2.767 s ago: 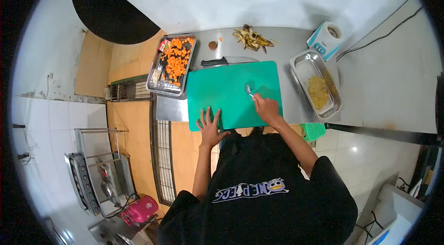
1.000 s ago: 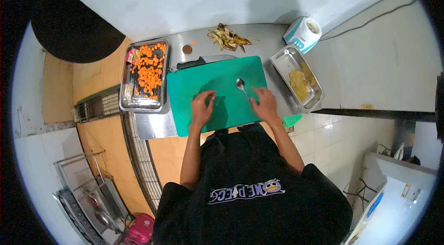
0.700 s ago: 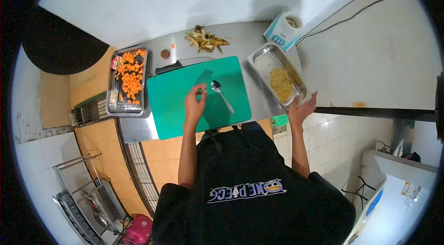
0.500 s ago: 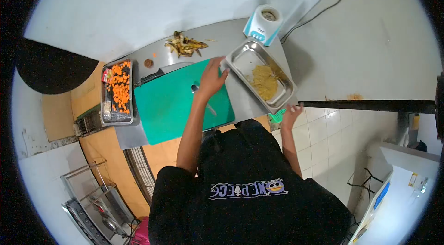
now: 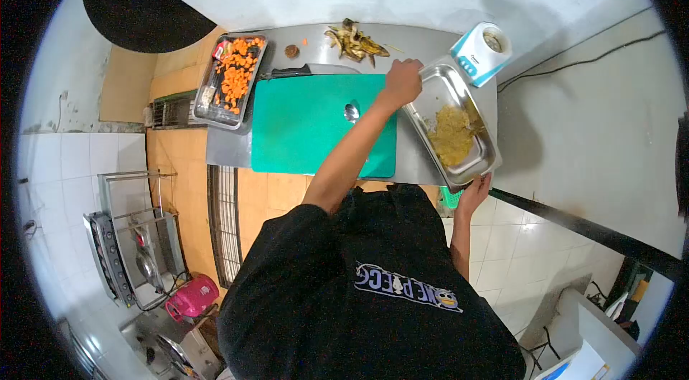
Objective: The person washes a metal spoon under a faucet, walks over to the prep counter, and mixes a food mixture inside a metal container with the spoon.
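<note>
A steel food pan (image 5: 436, 77) with yellow mashed food (image 5: 452, 137) in it lies slantwise at the right of the table. My left hand (image 5: 404, 83) is closed on the pan's far left corner. At the near right corner, my right hand (image 5: 474, 192) grips the rim, its fingers partly hidden by the pan. Left of the pan is a green cutting board (image 5: 316, 125), with a spoon (image 5: 351, 113) on it below my left forearm. A knife (image 5: 294, 71) lies along the board's far edge.
A clear tray (image 5: 197, 109) of orange diced pieces (image 5: 238, 78) stands at the far left. Peels (image 5: 355, 43) and a small brown round thing (image 5: 291, 50) lie near the wall. A white and blue blender base (image 5: 482, 53) stands behind the pan. A pink gas cylinder (image 5: 194, 296) is on the floor.
My right hand has come up to the pan's near corner and closed on it. My left hand has tightened round the far corner. The whole view has turned and shifted.
</note>
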Available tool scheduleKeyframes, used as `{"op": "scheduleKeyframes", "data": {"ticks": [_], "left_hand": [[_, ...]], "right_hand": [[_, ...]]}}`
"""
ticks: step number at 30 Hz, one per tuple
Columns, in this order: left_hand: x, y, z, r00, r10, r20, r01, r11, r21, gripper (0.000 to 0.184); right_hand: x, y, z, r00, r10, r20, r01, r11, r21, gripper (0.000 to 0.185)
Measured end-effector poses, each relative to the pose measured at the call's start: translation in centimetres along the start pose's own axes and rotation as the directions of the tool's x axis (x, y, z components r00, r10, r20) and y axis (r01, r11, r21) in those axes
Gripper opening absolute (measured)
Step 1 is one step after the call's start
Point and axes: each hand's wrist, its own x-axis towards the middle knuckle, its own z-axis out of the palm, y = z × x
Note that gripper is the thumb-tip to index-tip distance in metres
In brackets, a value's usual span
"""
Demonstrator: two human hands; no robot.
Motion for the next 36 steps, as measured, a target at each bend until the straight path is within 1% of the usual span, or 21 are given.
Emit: {"op": "scheduleKeyframes", "data": {"ticks": [1, 2, 5, 6, 8, 9, 11, 12, 15, 17, 18, 21, 22, 23, 24, 25, 26, 27, 29, 32, 36], "left_hand": [[-2.1, 0.0, -2.2, 0.979, 0.046, -0.197, -0.065, 0.994, -0.090, 0.029], [-4.0, -0.9, -4.1, 0.971, -0.030, -0.235, -0.030, 0.968, -0.250, 0.030], [-11.6, -5.8, -10.6, 0.950, -0.176, -0.258, 0.008, 0.840, -0.543, 0.033], [-14.8, -6.7, -13.2, 0.937, -0.323, -0.134, 0.136, 0.689, -0.712, 0.032], [-20.5, -12.2, -14.5, 0.916, -0.299, -0.268, -0.024, 0.627, -0.779, 0.035], [-23.4, -13.8, -15.8, 0.898, -0.417, -0.142, 0.105, 0.516, -0.850, 0.038], [-28.6, -16.3, -17.4, 0.818, -0.574, 0.027, 0.227, 0.280, -0.933, 0.049], [-30.6, -17.3, -17.6, 0.776, -0.627, 0.068, 0.223, 0.172, -0.959, 0.057], [-35.5, -20.0, -17.4, 0.754, -0.654, 0.063, 0.132, 0.057, -0.990, 0.071], [-38.6, -23.3, -15.0, 0.691, -0.710, 0.132, 0.149, -0.039, -0.988, 0.077], [-39.4, -24.5, -14.3, 0.637, -0.744, 0.201, 0.156, -0.131, -0.979, 0.083], [-40.2, -27.9, -13.5, 0.644, -0.731, 0.223, 0.116, -0.194, -0.974, 0.087], [-40.5, -28.7, -13.5, 0.634, -0.743, 0.215, 0.120, -0.180, -0.976, 0.089], [-40.2, -28.7, -14.0, 0.640, -0.737, 0.216, 0.118, -0.183, -0.976, 0.089], [-39.7, -28.3, -15.1, 0.642, -0.740, 0.200, 0.113, -0.167, -0.979, 0.091], [-39.3, -27.8, -16.1, 0.641, -0.745, 0.186, 0.108, -0.153, -0.982, 0.092], [-39.0, -27.9, -16.5, 0.604, -0.768, 0.212, 0.142, -0.159, -0.977, 0.093], [-38.7, -28.0, -16.9, 0.566, -0.789, 0.238, 0.174, -0.167, -0.970, 0.093], [-38.4, -29.2, -17.1, 0.668, -0.720, 0.187, 0.197, -0.071, -0.978, 0.092], [-37.7, -30.0, -17.1, 0.752, -0.637, 0.168, 0.169, -0.059, -0.984, 0.092], [-36.7, -28.9, -17.4, 0.741, -0.648, 0.173, 0.174, -0.063, -0.983, 0.093]], "right_hand": [[-0.5, -0.8, 0.3, 0.998, -0.051, -0.036, 0.051, 0.999, -0.011, 0.049], [-0.6, -1.0, 0.7, 0.997, -0.073, -0.016, 0.074, 0.994, 0.083, 0.051], [-3.1, -7.8, 3.4, 0.983, -0.164, 0.077, 0.162, 0.986, 0.030, 0.050], [-3.3, -7.4, 5.1, 0.985, -0.160, 0.068, 0.159, 0.987, 0.028, 0.050], [-4.0, -6.1, 9.1, 0.946, -0.137, 0.294, 0.112, 0.989, 0.099, 0.048], [-5.4, -7.3, 10.6, 0.947, -0.135, 0.293, 0.110, 0.989, 0.098, 0.048], [-8.8, -11.1, 14.1, 0.799, -0.136, 0.586, -0.002, 0.973, 0.230, 0.046], [-9.6, -10.9, 15.6, 0.792, -0.138, 0.594, -0.002, 0.973, 0.230, 0.046], [-12.0, -10.2, 19.5, 0.746, -0.046, 0.664, -0.142, 0.964, 0.226, 0.046], [-12.8, -11.0, 20.6, 0.670, 0.092, 0.736, -0.323, 0.930, 0.177, 0.051], [-13.7, -12.1, 21.1, 0.652, 0.097, 0.752, -0.395, 0.890, 0.228, 0.052], [-12.7, -10.1, 22.3, 0.593, 0.038, 0.804, -0.388, 0.889, 0.244, 0.047], [-12.5, -10.0, 22.2, 0.663, 0.042, 0.747, -0.163, 0.983, 0.089, 0.041], [-12.8, -10.4, 22.2, 0.668, 0.038, 0.743, -0.156, 0.984, 0.090, 0.041], [-13.3, -10.6, 22.1, 0.773, -0.133, 0.621, 0.237, 0.967, -0.089, 0.037], [-13.7, -10.9, 22.1, 0.781, -0.342, 0.523, 0.550, 0.773, -0.316, 0.033], [-14.0, -10.5, 22.4, 0.739, -0.491, 0.461, 0.663, 0.653, -0.367, 0.029], [-14.2, -10.0, 22.6, 0.738, -0.493, 0.460, 0.664, 0.651, -0.368, 0.029], [-14.5, -9.1, 22.7, 0.711, -0.415, 0.567, 0.695, 0.537, -0.478, 0.034], [-14.3, -8.0, 23.2, 0.745, -0.258, 0.615, 0.614, 0.623, -0.484, 0.036], [-13.5, -7.9, 23.5, 0.786, -0.256, 0.562, 0.583, 0.610, -0.537, 0.033]]}}
